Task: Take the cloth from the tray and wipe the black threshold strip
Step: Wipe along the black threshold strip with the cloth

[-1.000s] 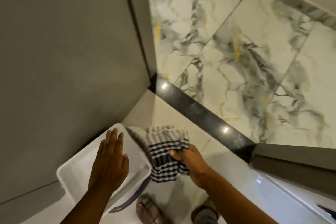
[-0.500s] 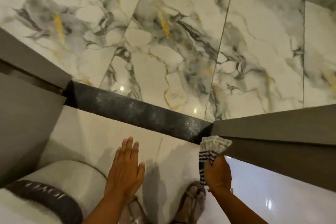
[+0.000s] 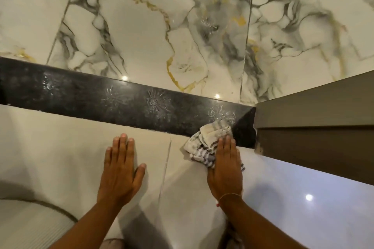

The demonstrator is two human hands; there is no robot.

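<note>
The black threshold strip [image 3: 125, 99] runs across the floor from the left edge to the door frame on the right, with whitish smear marks along it. A striped grey-and-white cloth [image 3: 206, 141] lies crumpled at the strip's right end, partly on the strip and partly on the beige tile. My right hand [image 3: 225, 166] lies flat on top of the cloth, fingers straight, pressing it down. My left hand [image 3: 120, 168] rests flat on the beige tile, fingers together, empty, just short of the strip. The tray is out of view.
A brown door frame [image 3: 315, 119] stands at the right, right beside the cloth. Marble-pattern tiles [image 3: 162, 26] lie beyond the strip. A white ribbed mat with a dark border [image 3: 30, 224] sits at the lower left. A glossy white surface [image 3: 313, 198] fills the lower right.
The view swung from the tray to the strip. My right hand carried the cloth to the strip's right end and flattened onto it. My left hand came down flat on the tile.
</note>
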